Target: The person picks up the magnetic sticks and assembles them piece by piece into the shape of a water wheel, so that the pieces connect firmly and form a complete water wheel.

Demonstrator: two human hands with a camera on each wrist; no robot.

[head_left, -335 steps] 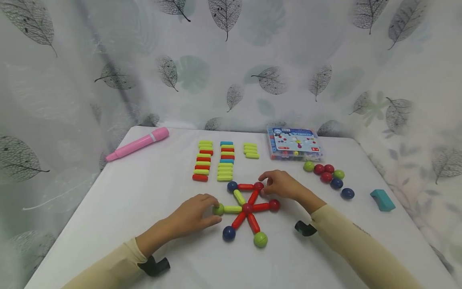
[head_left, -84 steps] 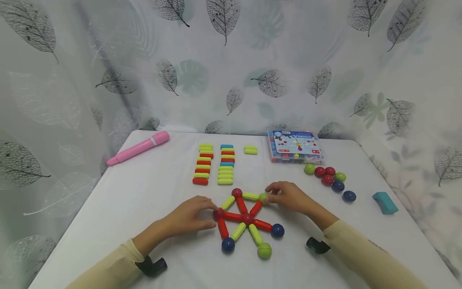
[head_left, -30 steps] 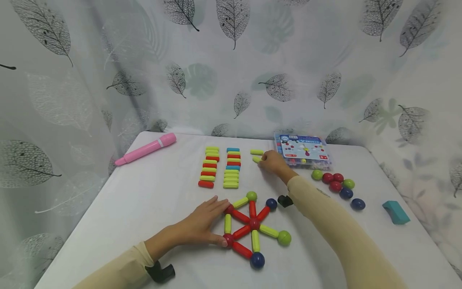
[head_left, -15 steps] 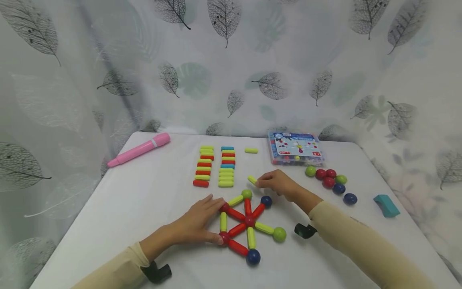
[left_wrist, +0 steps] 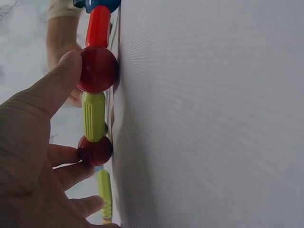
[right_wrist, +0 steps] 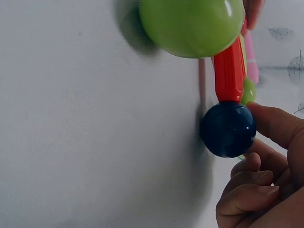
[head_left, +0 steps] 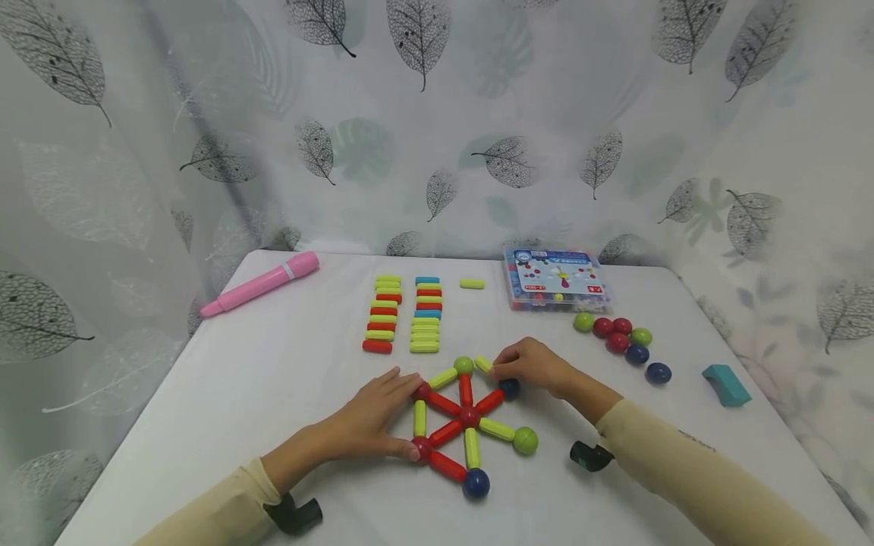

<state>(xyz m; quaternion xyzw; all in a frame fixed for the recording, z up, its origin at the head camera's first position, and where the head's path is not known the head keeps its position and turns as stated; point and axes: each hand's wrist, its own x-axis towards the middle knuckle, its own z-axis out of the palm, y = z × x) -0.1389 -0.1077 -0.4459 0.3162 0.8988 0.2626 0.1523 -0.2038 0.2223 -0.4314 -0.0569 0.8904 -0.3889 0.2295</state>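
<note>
The right hand point(head_left: 529, 364) pinched a yellow-green magnetic rod point(head_left: 483, 365) between the wheel's green ball point(head_left: 463, 365) and blue ball point(head_left: 508, 388). The left hand point(head_left: 372, 413), fingers flat, steadied two red balls point(head_left: 421, 390). Magnetic pull could have snapped the rod askew, shifting the wheel on the desk point(head_left: 273, 394).

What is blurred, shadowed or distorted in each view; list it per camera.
Head view: even soft light, wide-angle bending at the edges, the table and wheel of sticks and balls sharp. Left wrist view: scene turned sideways, the left hand dark and close, the red ball fairly crisp. Right wrist view: the green ball soft-edged with a blurred shadow, the blue ball sharper.
</note>
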